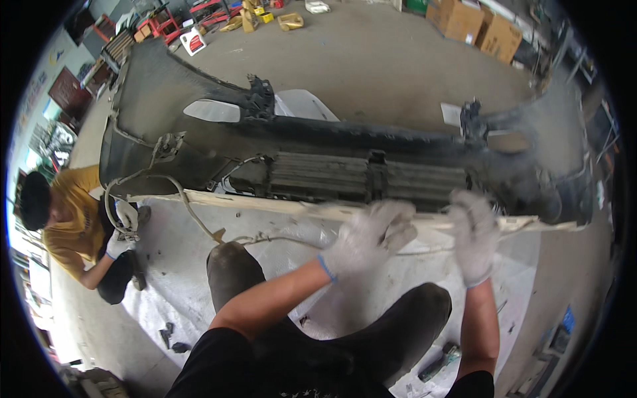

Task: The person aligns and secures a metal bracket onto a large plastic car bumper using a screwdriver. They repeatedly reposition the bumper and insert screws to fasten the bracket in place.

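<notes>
A large dark car bumper lies across the floor before me, its inner side with slatted grille panels facing up. Along its near edge runs a pale strip. My left hand, in a whitish knit glove with a blue cuff, is just over this edge near the middle, smeared by motion. Farther right, my right hand, gloved alike, reaches over the same edge with blurred fingers. Whether either hand holds anything is hidden by blur. A dusty wiring harness loops over the bumper's left part and continues beneath my left hand.
At the left a co-worker in a yellow shirt crouches, a gloved hand at the harness loop. A power tool lies by my right knee. Dark bits rest at lower left. Cardboard boxes stand at the back right.
</notes>
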A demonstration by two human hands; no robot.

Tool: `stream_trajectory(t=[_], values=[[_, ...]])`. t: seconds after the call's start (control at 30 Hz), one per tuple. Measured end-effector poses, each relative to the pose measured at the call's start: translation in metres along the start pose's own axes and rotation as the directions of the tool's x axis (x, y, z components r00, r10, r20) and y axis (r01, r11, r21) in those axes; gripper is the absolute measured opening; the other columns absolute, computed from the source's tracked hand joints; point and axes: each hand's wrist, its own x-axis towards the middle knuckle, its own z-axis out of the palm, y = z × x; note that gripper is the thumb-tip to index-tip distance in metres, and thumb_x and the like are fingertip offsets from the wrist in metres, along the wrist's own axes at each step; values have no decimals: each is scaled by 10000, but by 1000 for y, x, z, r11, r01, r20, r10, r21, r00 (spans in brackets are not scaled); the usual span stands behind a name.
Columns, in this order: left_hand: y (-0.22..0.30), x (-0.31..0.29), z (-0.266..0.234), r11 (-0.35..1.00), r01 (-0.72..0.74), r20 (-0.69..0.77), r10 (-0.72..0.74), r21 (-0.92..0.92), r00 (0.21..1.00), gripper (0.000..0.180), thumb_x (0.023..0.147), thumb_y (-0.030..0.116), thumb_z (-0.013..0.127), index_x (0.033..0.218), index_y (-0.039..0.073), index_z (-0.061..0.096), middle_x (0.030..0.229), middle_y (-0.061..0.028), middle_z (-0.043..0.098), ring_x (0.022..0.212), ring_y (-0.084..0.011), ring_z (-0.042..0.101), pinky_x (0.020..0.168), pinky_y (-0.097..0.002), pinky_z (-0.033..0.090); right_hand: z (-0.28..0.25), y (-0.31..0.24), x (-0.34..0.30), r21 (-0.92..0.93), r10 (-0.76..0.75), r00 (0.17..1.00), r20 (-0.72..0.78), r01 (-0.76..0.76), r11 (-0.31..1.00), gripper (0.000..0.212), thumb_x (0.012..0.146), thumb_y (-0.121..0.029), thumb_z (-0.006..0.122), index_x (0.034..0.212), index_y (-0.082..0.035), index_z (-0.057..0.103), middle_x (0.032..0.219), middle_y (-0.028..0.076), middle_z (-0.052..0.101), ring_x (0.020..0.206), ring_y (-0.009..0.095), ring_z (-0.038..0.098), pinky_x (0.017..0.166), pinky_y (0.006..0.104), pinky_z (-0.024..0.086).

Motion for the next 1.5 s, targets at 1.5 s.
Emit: stream_trajectory(t=[1.5], values=[[-467,84,-327,375,494,242,-919,784,312,391,894,335,587,1045,10,744,1062,-252,722,1016,-425,688,928,-508,537,531,30,146,-531,334,649,684,130,837,319,939,-375,586,935,-72,685,961,114,707,940,285,676,829,427,550]])
